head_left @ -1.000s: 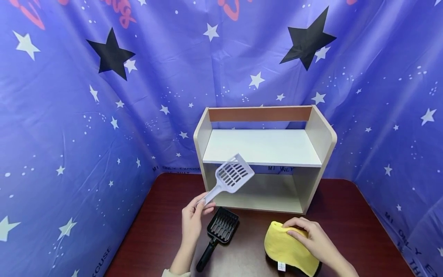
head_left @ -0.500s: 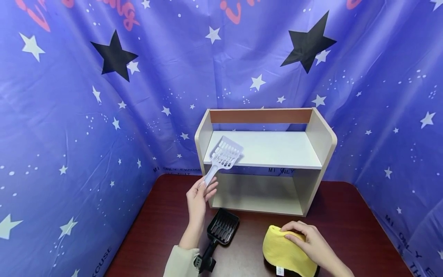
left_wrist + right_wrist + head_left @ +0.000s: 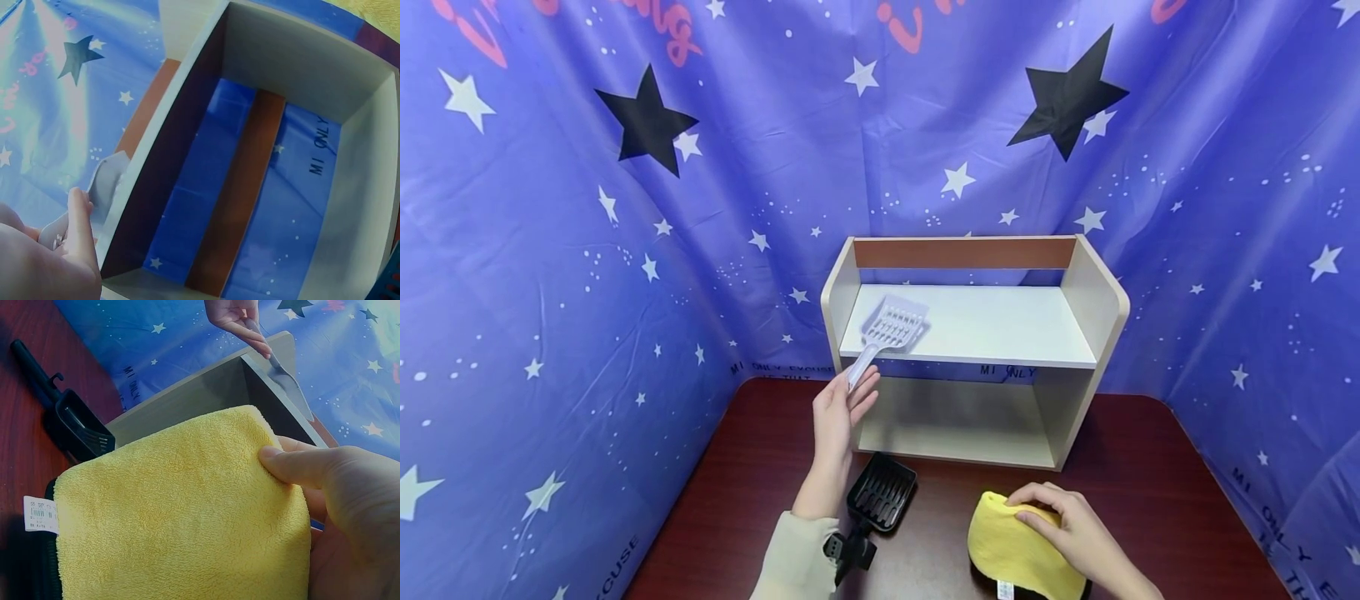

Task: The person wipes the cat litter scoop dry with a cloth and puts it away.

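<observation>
My left hand [image 3: 832, 423] holds a pale lavender slotted litter scoop [image 3: 867, 357] by its handle, thumb on one side and fingers on the other. The scoop's head lies over the left part of the upper white shelf board [image 3: 992, 325], with a shadow beside it. In the left wrist view the scoop [image 3: 107, 181] shows at the board's front edge. At the lower right, my right hand [image 3: 1071, 529] pinches the top edge of a folded yellow cloth [image 3: 1018, 546]. Dark edging and a white label [image 3: 41, 514] show along the cloth's side.
A black slotted scoop [image 3: 883, 493] lies on the dark red table [image 3: 737, 483], its handle partly hidden behind the left wrist's camera. The two-level shelf unit [image 3: 1093, 333] stands at the back of the table. Blue star-printed curtains [image 3: 760, 167] enclose the sides.
My left hand has moved up and forward, carrying the lavender scoop from in front of the shelf unit to the upper board. The right hand and yellow cloth have stayed almost where they were.
</observation>
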A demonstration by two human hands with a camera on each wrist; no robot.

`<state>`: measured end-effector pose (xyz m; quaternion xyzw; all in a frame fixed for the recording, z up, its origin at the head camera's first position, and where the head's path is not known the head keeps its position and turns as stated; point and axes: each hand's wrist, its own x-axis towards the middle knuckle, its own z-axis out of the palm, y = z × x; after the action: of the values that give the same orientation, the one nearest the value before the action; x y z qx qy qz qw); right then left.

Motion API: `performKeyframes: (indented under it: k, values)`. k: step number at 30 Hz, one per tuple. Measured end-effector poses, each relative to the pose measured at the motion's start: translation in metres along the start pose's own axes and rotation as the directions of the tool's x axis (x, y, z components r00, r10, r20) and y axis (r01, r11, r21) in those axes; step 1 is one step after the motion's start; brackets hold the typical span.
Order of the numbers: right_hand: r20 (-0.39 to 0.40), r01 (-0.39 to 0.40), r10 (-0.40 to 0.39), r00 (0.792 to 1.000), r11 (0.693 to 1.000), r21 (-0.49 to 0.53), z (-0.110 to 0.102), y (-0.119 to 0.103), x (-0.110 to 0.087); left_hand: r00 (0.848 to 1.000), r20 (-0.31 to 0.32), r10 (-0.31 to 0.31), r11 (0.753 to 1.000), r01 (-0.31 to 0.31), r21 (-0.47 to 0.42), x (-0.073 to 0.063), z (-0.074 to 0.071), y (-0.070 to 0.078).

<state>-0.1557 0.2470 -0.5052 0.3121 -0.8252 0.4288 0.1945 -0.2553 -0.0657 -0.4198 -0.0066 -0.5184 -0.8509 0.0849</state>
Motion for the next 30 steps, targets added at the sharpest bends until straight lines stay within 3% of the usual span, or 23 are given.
performKeyframes:
  k: [6,10,14,18,23,26,30]
  values:
    - [-0.006,0.013,-0.013,1.0,1.0,0.001,0.001,0.0,0.0,0.998,0.028,-0.061,0.994,0.063,-0.092,0.0,0.005,0.007]
    - [-0.009,0.018,-0.018,1.0,1.0,0.002,0.001,0.0,0.001,0.994,0.085,-0.073,0.986,0.084,-0.141,-0.001,0.006,0.011]
    - [-0.008,0.015,-0.015,1.0,1.0,0.001,0.001,-0.001,0.002,0.982,0.182,-0.05,0.996,0.063,-0.07,-0.001,0.005,0.012]
    - [-0.003,0.007,-0.007,1.0,1.0,0.001,0.001,-0.001,0.002,0.976,0.22,-0.011,0.995,-0.012,0.102,0.0,0.003,0.011]
    - [-0.008,0.013,-0.013,1.0,1.0,0.003,0.002,-0.002,0.003,0.984,0.157,0.08,0.945,-0.125,0.301,0.002,-0.002,0.011]
    - [-0.012,0.021,-0.021,1.0,1.0,0.009,0.003,-0.002,0.003,0.984,0.097,0.151,0.895,-0.178,0.41,0.001,-0.004,0.013]
    - [-0.013,0.018,-0.018,1.0,1.0,0.01,0.003,-0.001,0.003,0.969,0.044,0.245,0.816,-0.23,0.529,0.001,-0.004,0.016]
